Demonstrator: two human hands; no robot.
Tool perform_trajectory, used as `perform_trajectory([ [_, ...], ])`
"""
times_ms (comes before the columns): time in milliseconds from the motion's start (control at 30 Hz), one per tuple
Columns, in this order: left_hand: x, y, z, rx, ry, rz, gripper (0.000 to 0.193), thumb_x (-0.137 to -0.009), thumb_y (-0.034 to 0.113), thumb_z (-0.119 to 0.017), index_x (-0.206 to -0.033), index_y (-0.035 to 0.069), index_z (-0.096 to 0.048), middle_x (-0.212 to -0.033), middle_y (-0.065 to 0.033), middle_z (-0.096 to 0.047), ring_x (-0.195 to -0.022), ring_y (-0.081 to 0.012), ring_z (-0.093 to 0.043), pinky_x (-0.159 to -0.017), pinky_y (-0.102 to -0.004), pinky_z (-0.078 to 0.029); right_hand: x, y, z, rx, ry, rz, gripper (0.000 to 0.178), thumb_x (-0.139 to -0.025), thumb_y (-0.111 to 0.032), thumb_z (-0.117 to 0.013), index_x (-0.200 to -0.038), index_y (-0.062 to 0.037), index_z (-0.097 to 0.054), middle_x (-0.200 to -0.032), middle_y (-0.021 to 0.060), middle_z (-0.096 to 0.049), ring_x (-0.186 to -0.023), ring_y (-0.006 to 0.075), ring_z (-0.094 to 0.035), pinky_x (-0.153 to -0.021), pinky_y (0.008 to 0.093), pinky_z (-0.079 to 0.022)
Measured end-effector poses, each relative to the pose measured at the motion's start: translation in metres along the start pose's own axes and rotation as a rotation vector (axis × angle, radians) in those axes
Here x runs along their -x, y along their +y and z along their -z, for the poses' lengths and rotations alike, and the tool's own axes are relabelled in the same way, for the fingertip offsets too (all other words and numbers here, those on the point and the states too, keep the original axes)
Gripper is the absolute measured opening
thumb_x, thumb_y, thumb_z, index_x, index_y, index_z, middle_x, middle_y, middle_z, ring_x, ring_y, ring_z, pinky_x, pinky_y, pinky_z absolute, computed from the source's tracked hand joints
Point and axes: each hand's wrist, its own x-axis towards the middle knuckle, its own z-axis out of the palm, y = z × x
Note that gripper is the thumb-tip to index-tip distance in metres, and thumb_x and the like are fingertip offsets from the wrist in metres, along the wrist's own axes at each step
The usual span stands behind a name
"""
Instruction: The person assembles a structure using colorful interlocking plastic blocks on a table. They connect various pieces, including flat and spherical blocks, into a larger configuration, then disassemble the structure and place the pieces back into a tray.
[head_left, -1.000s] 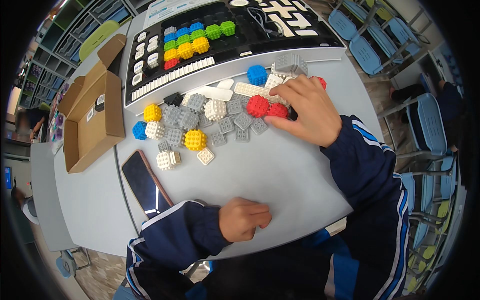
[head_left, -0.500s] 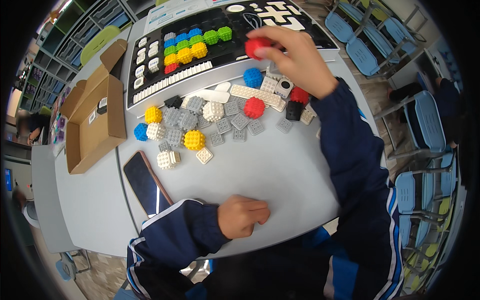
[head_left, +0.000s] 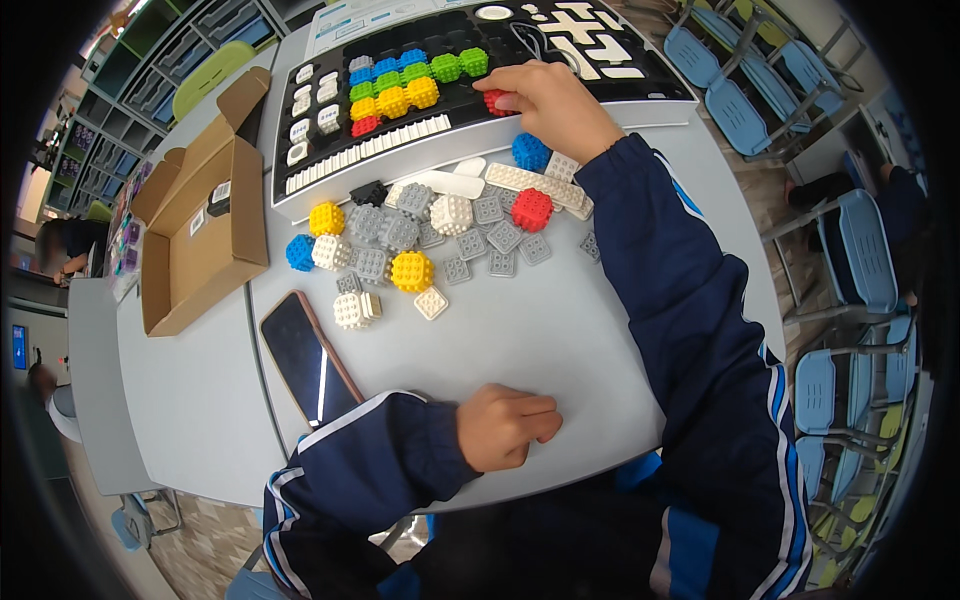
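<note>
My right hand reaches over the near part of a black sorting tray, its fingers closed on a red studded building block. The block is low at the tray and partly hidden by the fingers. To its left, the tray holds rows of green blocks, yellow blocks, blue ones and a red one. My left hand rests curled on the table near the front edge, with nothing visible in it. Just beyond my right wrist's near side lies a blue block.
Loose grey, white, yellow, blue and red blocks lie in front of the tray, among them a red block and a yellow block. A phone lies by my left sleeve. An open cardboard box stands at the left.
My right hand has moved the red block down and slightly left, from above the tray to its near part. My left hand stays curled on the table. The whole view has shifted slightly.
</note>
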Motion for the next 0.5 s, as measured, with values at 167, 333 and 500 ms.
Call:
perform_trajectory([
  [167,-0.0003,-0.0021,-0.0014,0.011,0.014,-0.008,0.028,-0.054,-0.008,-0.051,-0.077,0.006,-0.057,-0.074,-0.0066,-0.053,-0.062,-0.0304,-0.057,-0.055,-0.0407,-0.048,0.0002,-0.0024,-0.0043,0.056,0.015,-0.049,0.026,-0.091,-0.005,-0.065,-0.116,-0.0086,-0.072,-0.095,0.017,-0.074,-0.087,0.0313,-0.072,-0.081,0.0376,-0.057],
  [333,-0.0026,-0.0003,0.0012,0.007,-0.001,0.009,0.026,-0.057,-0.01,-0.053,-0.077,0.007,-0.055,-0.075,-0.0067,-0.053,-0.065,-0.0298,-0.058,-0.057,-0.0408,-0.049,0.0001,-0.0014,-0.0027,0.018,-0.008,-0.114,0.026,-0.091,-0.006,-0.065,-0.116,-0.0092,-0.072,-0.097,0.0177,-0.074,-0.088,0.0317,-0.072,-0.081,0.0372,-0.056],
  [500,-0.0037,0.0013,0.0028,-0.011,-0.009,0.026,0.025,-0.059,-0.01,-0.053,-0.076,0.007,-0.055,-0.074,-0.0068,-0.052,-0.066,-0.0294,-0.058,-0.055,-0.0409,-0.048,-0.0013,-0.0004,-0.0012,-0.079,-0.052,-0.158,0.027,-0.092,-0.006,-0.064,-0.118,-0.0089,-0.071,-0.1,0.0178,-0.074,-0.09,0.0325,-0.071,-0.084,0.0379,-0.056],
])
